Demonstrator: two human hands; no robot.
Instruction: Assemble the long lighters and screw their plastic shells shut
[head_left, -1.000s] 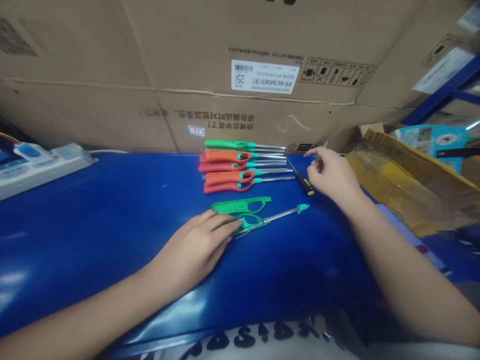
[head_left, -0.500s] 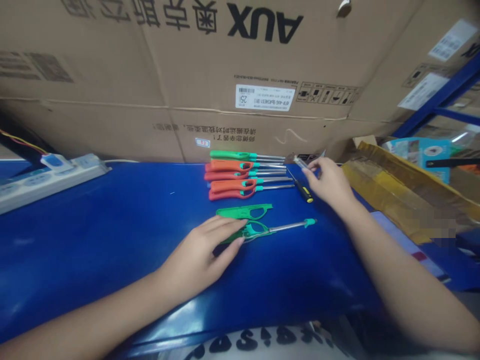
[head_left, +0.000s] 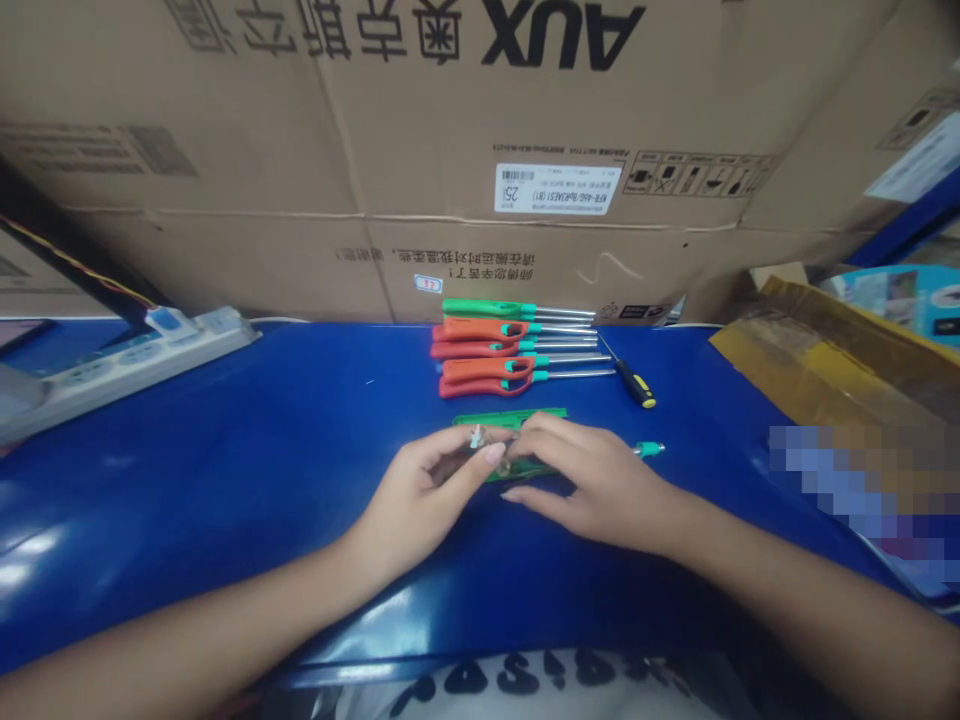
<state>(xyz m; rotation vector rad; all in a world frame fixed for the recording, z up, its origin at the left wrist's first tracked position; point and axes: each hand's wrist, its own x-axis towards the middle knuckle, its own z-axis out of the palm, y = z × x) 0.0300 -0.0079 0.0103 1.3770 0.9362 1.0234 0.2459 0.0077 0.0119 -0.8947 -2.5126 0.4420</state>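
Observation:
My left hand (head_left: 420, 495) pinches a small clear part with a white tip (head_left: 478, 437) between thumb and fingers. Its fingers lie over the opened green lighter (head_left: 536, 468), whose teal nozzle tip (head_left: 649, 449) points right. Beside it my right hand (head_left: 592, 475) curves over the same lighter, thumb and fingers apart near the clear part; what its fingertips touch is partly hidden. Behind both hands lies a loose green shell half (head_left: 547, 414). Farther back are several orange-red lighters (head_left: 487, 370) and a green lighter (head_left: 487, 308).
To the right of the lighters rests a black and yellow screwdriver (head_left: 637, 385). A white power strip (head_left: 127, 365) is at the left. Cardboard (head_left: 420, 130) stands behind the blue table (head_left: 285, 490), and an opened taped carton (head_left: 840, 380) sits at the right.
My right hand has come from beside the screwdriver to the green lighter, next to my left hand. The clear part it held is now at my left fingers. The view has shifted slightly.

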